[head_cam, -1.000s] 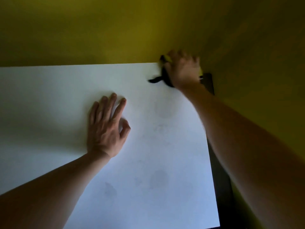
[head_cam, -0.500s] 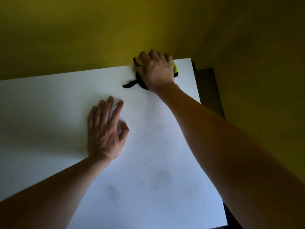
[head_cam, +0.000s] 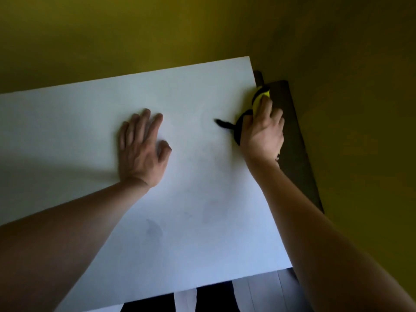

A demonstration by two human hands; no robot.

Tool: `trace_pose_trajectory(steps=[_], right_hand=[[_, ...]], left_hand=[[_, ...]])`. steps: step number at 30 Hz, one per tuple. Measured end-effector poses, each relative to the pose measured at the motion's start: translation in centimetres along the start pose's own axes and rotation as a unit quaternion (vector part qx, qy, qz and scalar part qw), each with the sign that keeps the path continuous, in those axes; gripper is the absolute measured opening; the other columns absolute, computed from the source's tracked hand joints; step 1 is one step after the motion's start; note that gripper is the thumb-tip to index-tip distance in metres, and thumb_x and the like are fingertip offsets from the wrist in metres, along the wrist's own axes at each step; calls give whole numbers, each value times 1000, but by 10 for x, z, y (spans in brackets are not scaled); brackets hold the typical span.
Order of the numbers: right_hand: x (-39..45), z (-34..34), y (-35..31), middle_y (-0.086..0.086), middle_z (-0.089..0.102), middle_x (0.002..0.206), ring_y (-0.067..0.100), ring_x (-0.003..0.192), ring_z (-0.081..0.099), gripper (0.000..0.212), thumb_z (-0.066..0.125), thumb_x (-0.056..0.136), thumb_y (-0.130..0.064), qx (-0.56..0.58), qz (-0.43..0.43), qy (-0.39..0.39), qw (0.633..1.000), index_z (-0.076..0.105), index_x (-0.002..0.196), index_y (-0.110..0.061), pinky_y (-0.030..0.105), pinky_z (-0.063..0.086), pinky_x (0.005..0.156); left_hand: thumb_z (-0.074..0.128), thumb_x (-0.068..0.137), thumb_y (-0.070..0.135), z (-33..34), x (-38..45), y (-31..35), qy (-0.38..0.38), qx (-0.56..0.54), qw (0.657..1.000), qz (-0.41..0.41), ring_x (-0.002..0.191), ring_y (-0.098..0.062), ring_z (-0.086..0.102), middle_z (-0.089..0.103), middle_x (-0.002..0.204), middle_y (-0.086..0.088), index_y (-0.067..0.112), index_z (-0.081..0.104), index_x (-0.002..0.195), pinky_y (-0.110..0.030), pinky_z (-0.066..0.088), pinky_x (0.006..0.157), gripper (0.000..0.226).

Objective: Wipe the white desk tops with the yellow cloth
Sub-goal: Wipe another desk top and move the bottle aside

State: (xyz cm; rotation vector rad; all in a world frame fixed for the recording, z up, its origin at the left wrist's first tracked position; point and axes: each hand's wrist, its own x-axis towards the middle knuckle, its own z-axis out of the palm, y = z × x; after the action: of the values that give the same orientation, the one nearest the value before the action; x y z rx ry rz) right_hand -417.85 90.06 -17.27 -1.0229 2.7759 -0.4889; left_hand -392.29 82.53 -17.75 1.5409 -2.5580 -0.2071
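My right hand (head_cam: 262, 134) presses yellow cloth (head_cam: 261, 99) at desk (head_cam: 191, 91) right edge; left hand (head_cam: 141, 149) flat, bracing. Overlap strokes toward smudges (head_cam: 154, 230).

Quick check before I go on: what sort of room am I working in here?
Probably a home or office workroom, though little shows. A plain white desk top stands against a yellow wall, a dark panel runs along its right edge, and the right hand presses a yellow cloth there.
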Motion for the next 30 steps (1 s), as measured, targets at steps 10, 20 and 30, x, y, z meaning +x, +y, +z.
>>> trace_pose_trajectory(steps=[10,20,30], right_hand=[[-99,-26,46,26,50,138,47,125,48,65,42,90,-27,-22,-67,4,997,40,152,-9,57,40,107],[-176,-36,5,4,26,166,25,152,24,66,30,101,-63,1,-276,-158,948,25,159,-34,56,11,123],[-112,-54,6,9,61,124,33,114,55,49,65,92,-45,69,-109,-170,977,55,135,-24,44,43,94]], left_hand=[[39,98,31,-11,-1,13,-81,22,996,-21,152,-44,27,27,169,-16,15,34,161,-55,17,126,65],[31,96,34,-38,-107,31,-126,-63,990,-24,144,-44,43,43,160,-20,13,55,148,-54,36,115,61],[68,98,30,-41,-67,88,-177,-343,904,-186,120,-34,60,61,134,-17,5,48,149,-43,47,106,61]])
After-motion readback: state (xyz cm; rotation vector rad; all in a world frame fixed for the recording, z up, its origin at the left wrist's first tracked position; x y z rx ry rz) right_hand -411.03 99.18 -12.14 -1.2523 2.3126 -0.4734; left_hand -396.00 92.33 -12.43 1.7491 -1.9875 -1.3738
